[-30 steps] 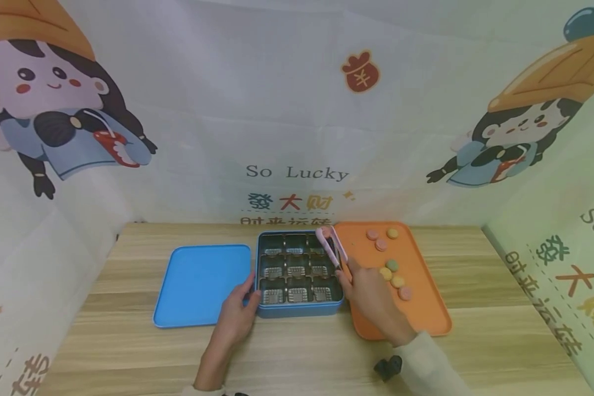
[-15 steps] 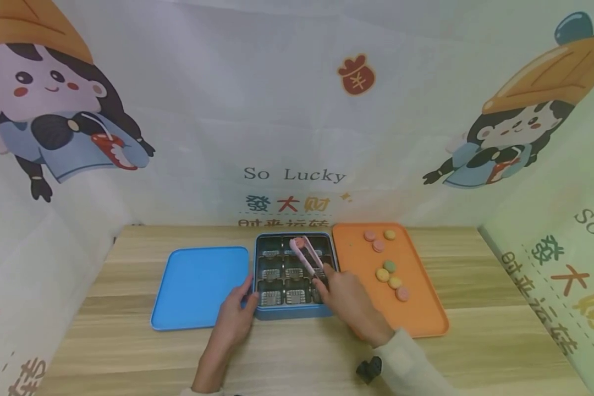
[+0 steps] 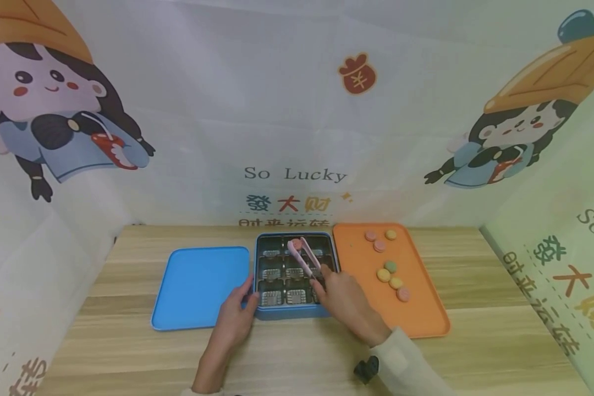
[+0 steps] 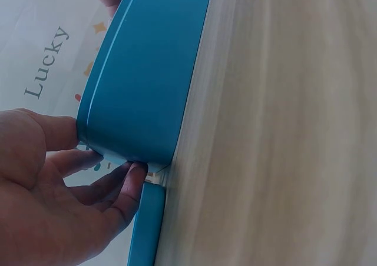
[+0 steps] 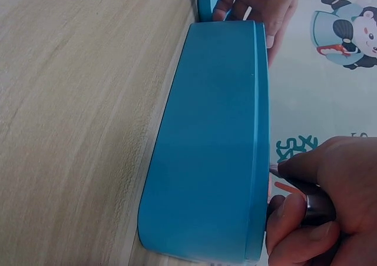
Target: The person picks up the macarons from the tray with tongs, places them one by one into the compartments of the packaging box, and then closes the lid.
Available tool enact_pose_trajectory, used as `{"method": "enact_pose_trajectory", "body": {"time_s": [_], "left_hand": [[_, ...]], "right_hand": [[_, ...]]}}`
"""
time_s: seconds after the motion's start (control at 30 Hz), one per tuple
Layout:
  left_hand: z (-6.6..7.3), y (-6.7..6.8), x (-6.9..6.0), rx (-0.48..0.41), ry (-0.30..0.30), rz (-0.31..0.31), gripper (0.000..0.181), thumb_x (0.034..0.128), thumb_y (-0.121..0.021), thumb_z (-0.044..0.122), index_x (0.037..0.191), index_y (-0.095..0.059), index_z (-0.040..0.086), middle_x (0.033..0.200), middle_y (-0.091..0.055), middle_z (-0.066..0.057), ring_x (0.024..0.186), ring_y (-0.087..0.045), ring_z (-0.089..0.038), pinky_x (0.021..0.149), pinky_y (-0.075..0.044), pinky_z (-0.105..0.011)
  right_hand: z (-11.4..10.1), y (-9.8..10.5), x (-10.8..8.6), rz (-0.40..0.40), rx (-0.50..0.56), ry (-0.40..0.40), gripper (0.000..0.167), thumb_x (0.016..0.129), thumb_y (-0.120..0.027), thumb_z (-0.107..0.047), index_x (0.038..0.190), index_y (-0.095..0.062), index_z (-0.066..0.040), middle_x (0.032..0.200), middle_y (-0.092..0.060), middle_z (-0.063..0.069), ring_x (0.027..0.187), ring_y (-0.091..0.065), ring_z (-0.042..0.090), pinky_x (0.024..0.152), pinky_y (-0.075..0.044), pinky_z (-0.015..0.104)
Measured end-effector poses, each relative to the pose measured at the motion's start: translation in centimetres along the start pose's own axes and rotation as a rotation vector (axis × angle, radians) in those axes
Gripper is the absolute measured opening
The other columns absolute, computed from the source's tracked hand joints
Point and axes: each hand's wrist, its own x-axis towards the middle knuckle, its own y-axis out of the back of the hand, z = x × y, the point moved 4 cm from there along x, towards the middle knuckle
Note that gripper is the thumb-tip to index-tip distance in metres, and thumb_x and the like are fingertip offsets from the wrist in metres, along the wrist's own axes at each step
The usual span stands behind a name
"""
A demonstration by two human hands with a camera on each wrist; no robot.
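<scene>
- Carried leftward since a second ago, from the edge beside the orange tray point(image 3: 413, 319) to over the far row of the blue box point(image 3: 294, 313): right hand point(image 3: 345, 303), pink tongs point(image 3: 299, 260) and pink macaron point(image 3: 296, 244), all together.
- In the right hand: pink tongs, gripped low with fingers and thumb bent round the arms, probably to control the squeeze and keep the knuckles out of the cells.
- Ahead and slightly left of the right hand: pink macaron, nipped between the tong tips at the far row's middle cell; hard to tell whether touching the cell floor.
- At the left hand point(image 3: 236, 316): thumb and fingertips against the left end of the blue box, loosely bent and half spread, nothing wrapped or lifted; likely a brace against sliding.
- Between both hands: blue box with dark insert point(image 3: 270, 273), turned squarely to the body, presumably for easy reach into every cell.
- Beyond and left of the left hand: blue lid point(image 3: 203, 289), laid flat, apparently parked aside.
- Right of the right hand: seven loose macarons point(image 3: 383, 274), spread on the orange tray just beside the box, perhaps for a short carry.
</scene>
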Motion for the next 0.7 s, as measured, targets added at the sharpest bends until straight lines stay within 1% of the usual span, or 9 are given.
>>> {"method": "enact_pose_trajectory", "body": {"time_s": [0.13, 0.23, 0.37, 0.47, 0.57, 0.6, 0.67, 0.7], "left_hand": [[0.1, -0.1, 0.0, -0.004, -0.005, 0.003, 0.053, 0.1019, -0.05, 0.016, 0.151, -0.037, 0.003, 0.139, -0.052, -0.028, 0.128, -0.051, -0.043, 0.108, -0.038, -0.058], [0.1, -0.2, -0.1, -0.011, -0.003, 0.001, 0.053, 0.1017, -0.05, 0.016, 0.151, -0.037, 0.003, 0.139, -0.052, -0.029, 0.128, -0.05, -0.043, 0.108, -0.038, -0.058], [0.2, -0.2, -0.1, -0.007, -0.007, -0.002, 0.053, 0.102, -0.05, 0.016, 0.151, -0.037, 0.002, 0.139, -0.051, -0.029, 0.13, -0.049, -0.044, 0.109, -0.037, -0.058], [0.1, -0.1, 0.0, 0.0, -0.003, -0.007, 0.053, 0.1024, -0.049, 0.017, 0.152, -0.036, 0.002, 0.14, -0.05, -0.029, 0.131, -0.048, -0.044, 0.11, -0.036, -0.058], [0.1, -0.1, 0.0, -0.003, 0.009, -0.009, 0.054, 0.1026, -0.049, 0.018, 0.153, -0.035, 0.004, 0.141, -0.05, -0.029, 0.131, -0.048, -0.044, 0.11, -0.036, -0.058], [0.0, -0.1, 0.0, -0.004, 0.013, -0.01, 0.054, 0.1027, -0.049, 0.018, 0.153, -0.035, 0.004, 0.142, -0.05, -0.028, 0.131, -0.047, -0.044, 0.11, -0.036, -0.058], [0.0, 0.0, 0.0, -0.006, 0.017, -0.009, 0.053, 0.1027, -0.049, 0.018, 0.153, -0.035, 0.005, 0.142, -0.05, -0.028, 0.131, -0.048, -0.044, 0.11, -0.036, -0.058], [0.0, 0.0, -0.1, -0.007, 0.02, -0.008, 0.053, 0.1027, -0.049, 0.018, 0.153, -0.035, 0.005, 0.141, -0.05, -0.028, 0.131, -0.048, -0.043, 0.11, -0.036, -0.058]], "right_hand": [[0.2, 0.0, -0.2, -0.006, -0.003, -0.006, 0.028, 0.097, -0.063, -0.03, 0.104, -0.062, -0.002, 0.054, -0.043, -0.003, 0.04, -0.039, 0.008, 0.034, -0.025, 0.018], [0.4, 0.1, -0.4, -0.006, 0.016, -0.011, 0.028, 0.097, -0.063, -0.03, 0.105, -0.062, -0.003, 0.053, -0.043, -0.004, 0.04, -0.038, 0.008, 0.034, -0.026, 0.018], [0.7, 0.4, -0.7, 0.014, 0.027, -0.023, 0.027, 0.097, -0.062, -0.031, 0.103, -0.061, -0.005, 0.053, -0.043, -0.003, 0.041, -0.04, 0.01, 0.035, -0.028, 0.02], [1.3, 0.9, -0.8, 0.043, 0.024, -0.031, 0.027, 0.097, -0.062, -0.03, 0.103, -0.06, -0.005, 0.054, -0.043, -0.002, 0.043, -0.042, 0.011, 0.037, -0.03, 0.022], [2.3, 1.3, -1.1, 0.066, 0.048, -0.049, 0.03, 0.098, -0.062, -0.029, 0.113, -0.059, -0.004, 0.054, -0.041, -0.004, 0.043, -0.041, 0.011, 0.037, -0.029, 0.022], [2.7, 1.5, -1.1, 0.08, 0.056, -0.055, 0.03, 0.097, -0.062, -0.028, 0.117, -0.058, -0.005, 0.054, -0.041, -0.004, 0.043, -0.041, 0.011, 0.037, -0.029, 0.022], [3.6, 1.9, -1.3, 0.116, 0.062, -0.049, 0.037, 0.097, -0.063, -0.024, 0.128, -0.056, -0.006, 0.05, -0.039, -0.004, 0.039, -0.039, 0.011, 0.036, -0.027, 0.022], [4.1, 2.1, -1.4, 0.136, 0.068, -0.045, 0.038, 0.097, -0.064, -0.023, 0.129, -0.056, -0.006, 0.049, -0.038, -0.004, 0.038, -0.038, 0.01, 0.035, -0.027, 0.022]]}}
